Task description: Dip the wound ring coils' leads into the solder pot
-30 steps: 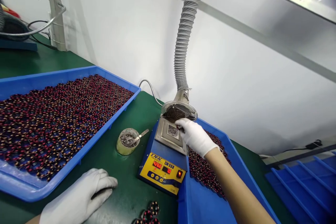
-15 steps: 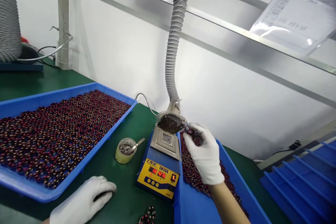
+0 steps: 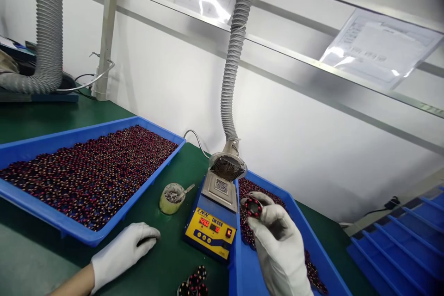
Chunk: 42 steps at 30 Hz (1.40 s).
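Note:
In my gloved right hand, thumb and fingers pinch a small black ring-shaped part with red dots around it, its face turned toward me. It is held above the right blue tray. My gloved left hand rests on the green table, fingers extended and thumb a little apart, with nothing seen in it. Between the hands stands a blue and yellow solder pot with lit red digits. A small tub of grey matter with a flat stick is left of it. Several similar ring parts lie in front.
A large blue tray full of ring parts fills the left. A grey flexible duct with a round hood hangs over the pot's back. Blue ribbed bins stand at right. Another duct is far left.
My right hand has moved back from beside the hood toward me, turning the ring part to face me. The view has shifted; more ring parts show at the front. My left hand stays on the table.

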Motion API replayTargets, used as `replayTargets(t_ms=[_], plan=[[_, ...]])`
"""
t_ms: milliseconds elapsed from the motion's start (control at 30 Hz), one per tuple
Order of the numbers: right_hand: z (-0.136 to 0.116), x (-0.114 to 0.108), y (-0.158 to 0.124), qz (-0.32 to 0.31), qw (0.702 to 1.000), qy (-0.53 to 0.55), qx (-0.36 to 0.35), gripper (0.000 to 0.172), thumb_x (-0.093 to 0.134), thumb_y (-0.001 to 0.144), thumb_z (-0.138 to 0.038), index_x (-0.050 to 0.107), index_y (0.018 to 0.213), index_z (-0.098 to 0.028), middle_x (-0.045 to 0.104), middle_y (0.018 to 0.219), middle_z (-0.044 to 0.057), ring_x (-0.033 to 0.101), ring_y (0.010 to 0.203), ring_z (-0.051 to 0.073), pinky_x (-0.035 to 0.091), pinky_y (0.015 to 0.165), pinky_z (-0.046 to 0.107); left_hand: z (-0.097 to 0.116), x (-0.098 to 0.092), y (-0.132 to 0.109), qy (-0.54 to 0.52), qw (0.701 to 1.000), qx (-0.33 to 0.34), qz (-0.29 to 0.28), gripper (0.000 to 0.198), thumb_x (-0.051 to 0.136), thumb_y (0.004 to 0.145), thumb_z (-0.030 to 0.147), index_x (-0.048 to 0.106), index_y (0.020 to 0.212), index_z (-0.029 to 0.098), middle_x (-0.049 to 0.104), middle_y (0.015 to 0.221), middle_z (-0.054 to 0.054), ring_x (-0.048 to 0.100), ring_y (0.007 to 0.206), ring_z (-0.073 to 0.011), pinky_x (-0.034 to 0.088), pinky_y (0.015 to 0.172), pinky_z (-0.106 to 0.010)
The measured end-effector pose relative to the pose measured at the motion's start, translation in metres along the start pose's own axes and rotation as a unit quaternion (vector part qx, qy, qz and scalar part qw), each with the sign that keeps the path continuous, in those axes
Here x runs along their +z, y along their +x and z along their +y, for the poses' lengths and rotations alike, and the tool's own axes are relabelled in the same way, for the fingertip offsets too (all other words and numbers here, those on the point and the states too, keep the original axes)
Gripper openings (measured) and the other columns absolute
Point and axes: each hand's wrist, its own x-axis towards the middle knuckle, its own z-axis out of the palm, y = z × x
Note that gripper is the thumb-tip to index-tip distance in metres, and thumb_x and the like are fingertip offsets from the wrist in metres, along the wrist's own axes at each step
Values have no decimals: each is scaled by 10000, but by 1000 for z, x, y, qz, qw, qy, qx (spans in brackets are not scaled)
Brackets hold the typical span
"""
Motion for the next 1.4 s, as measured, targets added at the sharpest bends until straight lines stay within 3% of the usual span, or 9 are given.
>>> replayTargets(t_ms=[267,433,667,800,900,1033,1200,1300,1400], plan=[[-5,7,-25,-42,993,85,65,268,777,628,-167,519,598,-233,660,941,33,593,1013,270,474,825,401,7,0,-2,-43,998,-14,32,290,505,854,362,724,969,211,719,970,-63,647,946,-256,492,887,-379],[-11,19,-40,-36,982,151,108,311,829,583,-219,518,589,-213,661,973,24,630,916,231,470,793,350,66,-2,-10,-137,989,-25,55,369,474,886,422,658,1132,218,684,1152,-52,628,1056,-218,482,944,-308],[-15,27,-53,-35,978,174,111,302,827,595,-233,525,610,-217,675,938,37,592,969,220,457,798,325,159,-25,-19,-522,845,92,75,523,694,765,435,580,1226,215,600,1284,-74,525,1210,-268,397,1046,-366],[1,19,-57,-80,987,125,60,255,787,643,-185,535,623,-217,621,725,-1,586,711,157,454,609,244,189,-31,-15,-604,788,113,32,347,719,754,248,672,1095,202,677,1148,-66,611,1080,-241,450,979,-351],[8,18,-62,-78,993,82,31,253,771,658,-159,529,610,-214,550,615,-26,529,585,128,415,531,220,199,-22,-12,-645,756,89,64,159,663,775,138,738,904,190,731,968,-42,654,959,-182,480,915,-284],[8,22,-69,-81,996,39,-11,262,777,649,-146,535,578,-216,563,611,-5,613,792,203,448,632,255,197,-9,-14,-681,715,63,143,131,686,738,113,743,807,208,738,859,-7,674,813,-137,520,787,-218],[11,20,-71,-79,992,92,17,267,785,659,-200,529,586,-211,658,804,36,622,872,224,472,720,314,187,-26,-13,-683,682,59,255,123,772,698,227,743,816,240,740,914,20,669,919,-128,500,870,-184],[13,13,-67,-32,991,112,59,298,808,625,-214,513,587,-221,620,705,5,608,904,224,465,724,301,171,-37,-11,-627,723,43,288,115,751,715,269,736,829,258,738,945,29,660,966,-146,498,898,-216],[11,3,-59,-2,986,126,108,251,828,596,-243,588,669,-241,618,735,7,602,913,223,470,721,299,143,-34,-8,-448,868,0,214,128,688,763,263,732,881,239,731,982,-3,648,981,-173,495,902,-252]])
